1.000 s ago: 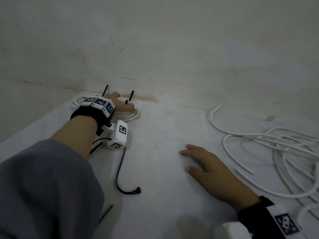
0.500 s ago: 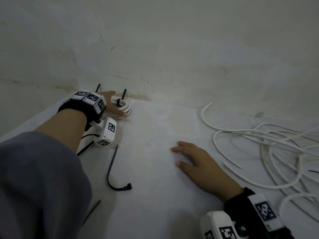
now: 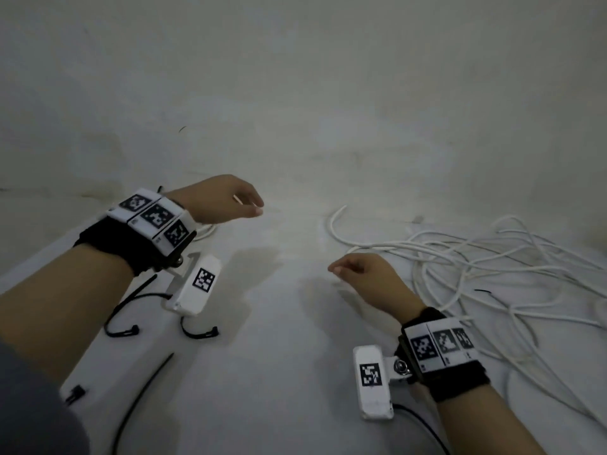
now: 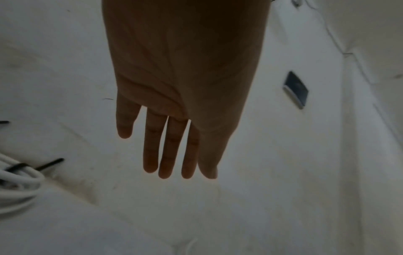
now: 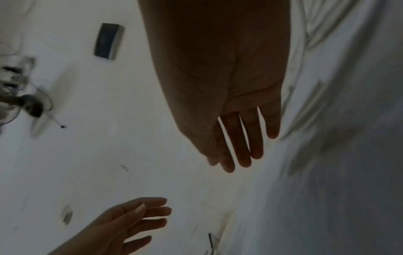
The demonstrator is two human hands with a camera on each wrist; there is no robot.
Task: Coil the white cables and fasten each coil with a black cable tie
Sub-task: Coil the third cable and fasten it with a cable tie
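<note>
My left hand [image 3: 251, 206] hovers above the white table [image 3: 279, 356] near its far edge, fingers straight and holding nothing [image 4: 165, 169]. A coiled white cable [image 4: 18, 179] bound by a black cable tie [image 4: 20, 166] lies just left of that hand; in the head view only a sliver of the coil [image 3: 206, 230] shows behind my wrist. My right hand [image 3: 340, 269] hangs over the table's middle, relaxed and holding nothing [image 5: 242, 155]. A tangle of loose white cables [image 3: 476, 274] sprawls to its right.
Three loose black cable ties lie at the left: one curved tie [image 3: 120, 311], a second tie [image 3: 197, 332] under my left wrist camera, and a straight tie [image 3: 144, 389] nearer me. A wall [image 3: 295, 93] rises directly behind the table.
My left hand has let go of the tied coil, lifted and moved right. My right hand has lifted off the table, where it lay flat.
</note>
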